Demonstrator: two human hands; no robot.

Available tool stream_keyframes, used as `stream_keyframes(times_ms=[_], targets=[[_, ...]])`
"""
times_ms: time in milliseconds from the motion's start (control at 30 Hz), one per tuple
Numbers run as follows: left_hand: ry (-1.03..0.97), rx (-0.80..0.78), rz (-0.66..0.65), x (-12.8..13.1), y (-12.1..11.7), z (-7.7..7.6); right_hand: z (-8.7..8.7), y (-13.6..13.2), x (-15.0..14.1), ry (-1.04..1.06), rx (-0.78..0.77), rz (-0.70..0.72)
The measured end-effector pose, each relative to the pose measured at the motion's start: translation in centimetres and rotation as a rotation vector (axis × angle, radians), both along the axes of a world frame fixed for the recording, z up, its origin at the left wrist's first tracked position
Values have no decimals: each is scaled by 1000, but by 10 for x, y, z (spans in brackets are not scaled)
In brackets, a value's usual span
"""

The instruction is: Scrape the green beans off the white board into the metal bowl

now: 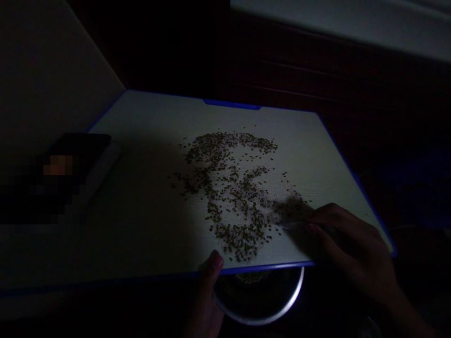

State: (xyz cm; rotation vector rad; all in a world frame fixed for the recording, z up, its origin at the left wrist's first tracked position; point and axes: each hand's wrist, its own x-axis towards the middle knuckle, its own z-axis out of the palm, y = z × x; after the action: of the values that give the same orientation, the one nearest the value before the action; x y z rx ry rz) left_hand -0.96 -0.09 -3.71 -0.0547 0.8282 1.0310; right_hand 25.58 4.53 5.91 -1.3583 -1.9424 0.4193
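We have a white cutting board (197, 117) with a blue rim, its near edge reaching over a steel bowl (296, 293), and our left hand (206, 295) has its thumb hooked on that edge, fingers hidden, so we cannot tell how firmly. Our half-open right hand (352, 253) lies at the seeds' lower right, its hold unclear in the dimness. Small greenish seeds (229, 188) scatter mid-board, with open board to their left.

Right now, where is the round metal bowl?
In the head view, the metal bowl sits at bottom centre, just below the near blue edge of the white board, between the left hand and the right hand.
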Motion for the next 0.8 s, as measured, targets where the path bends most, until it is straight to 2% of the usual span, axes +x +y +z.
stream_keyframes(times_ms=[100,200,300,400,667,800], targets=[[42,-81,-24,1,0,-4,-5,-2,4,-19,4,-107],[133,-136,22,0,0,-8,-9,-4,5,-21,10,-174],[157,-184,31,0,2,-8,-10,-5,2,-11,9,-174],[133,-160,27,1,1,-5,-9,-4,-1,-15,-1,-179],[170,-232,127,2,-1,-3,-7,-3,-3,-15,-24,-97],[198,-273,122,6,4,5,-8,-5,-5,6,-20,-82]])
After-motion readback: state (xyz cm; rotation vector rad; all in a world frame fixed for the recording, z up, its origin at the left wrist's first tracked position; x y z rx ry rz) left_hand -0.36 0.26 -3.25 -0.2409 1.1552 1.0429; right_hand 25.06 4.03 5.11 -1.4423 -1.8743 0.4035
